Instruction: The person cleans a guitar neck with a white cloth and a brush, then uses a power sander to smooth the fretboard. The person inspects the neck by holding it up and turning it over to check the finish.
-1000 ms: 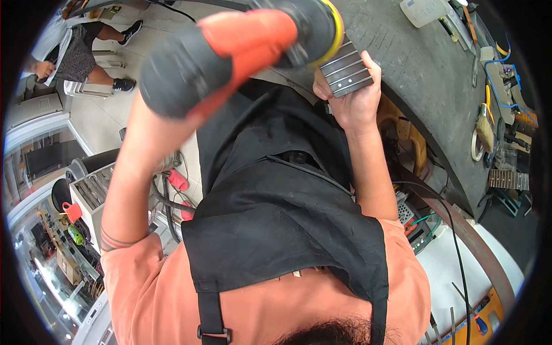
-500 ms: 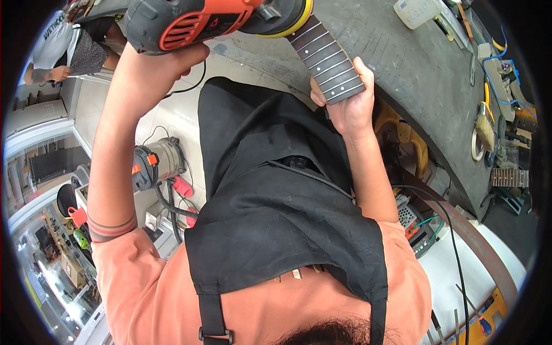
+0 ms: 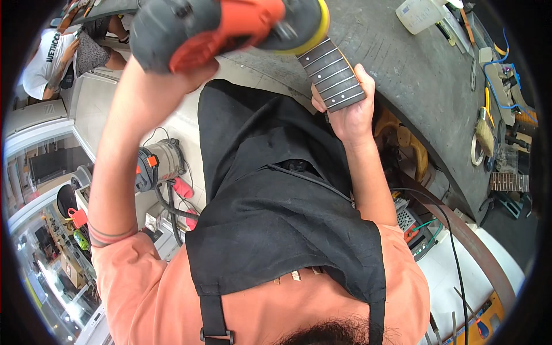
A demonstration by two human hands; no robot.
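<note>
My left hand is closed round the body of a red and black power sander with a yellow-edged disc pad; both are smeared by motion. The pad lies against or just over a guitar neck, hiding its far part. Dark fretboard, metal frets and pale dot inlays show on the rest of the neck. My right hand grips its near end from below, thumb along the right edge and fingers at the left edge. Whether the pad touches the wood I cannot tell.
A dark workbench curves along the right, bearing a translucent bottle, a brush and another fretted neck. At left a vacuum cleaner stands on the floor. Another person is at the far left. A black cable hangs at right.
The sander has moved right and towards me along the neck, covering more of the frets. The neck's near end has shifted slightly nearer to me. The other person's arm has moved.
</note>
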